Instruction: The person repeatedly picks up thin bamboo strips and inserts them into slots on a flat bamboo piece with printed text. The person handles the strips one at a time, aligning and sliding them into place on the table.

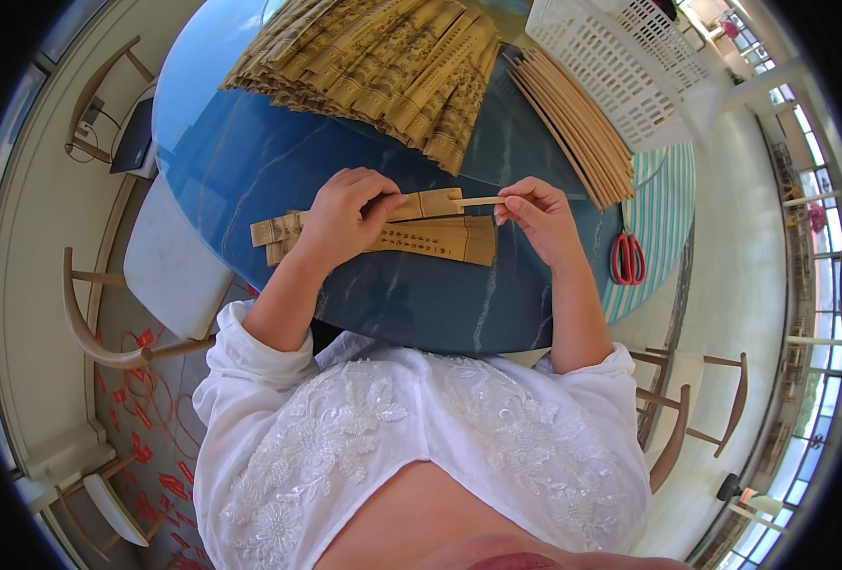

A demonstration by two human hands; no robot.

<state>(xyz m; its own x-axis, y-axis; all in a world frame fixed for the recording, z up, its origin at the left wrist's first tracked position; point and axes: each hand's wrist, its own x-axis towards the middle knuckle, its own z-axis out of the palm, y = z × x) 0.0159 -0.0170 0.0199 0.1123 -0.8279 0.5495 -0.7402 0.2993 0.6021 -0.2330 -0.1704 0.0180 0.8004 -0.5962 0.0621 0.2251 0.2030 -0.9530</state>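
My left hand (352,207) is closed over a narrow gold sleeve (439,202) with a bamboo-like pattern. The fingertips of my right hand (540,220) pinch a thin pale wooden stick (481,201), whose other end meets the sleeve's right-hand opening. How far the stick reaches inside is hidden. Under my left hand lie more gold sleeves, one (428,240) with dark printed characters along it. Beyond my hands, a large fanned pile of matching sleeves (373,71) covers the far part of the table. A bundle of wooden sticks (573,125) lies at the far right.
Red-handled scissors (627,259) rest at the right on a striped turquoise mat (663,204). Behind the sticks stands a white perforated plastic basket (634,71). The round blue table (411,309) has a curved edge close to my body. Wooden chairs (136,358) stand around it.
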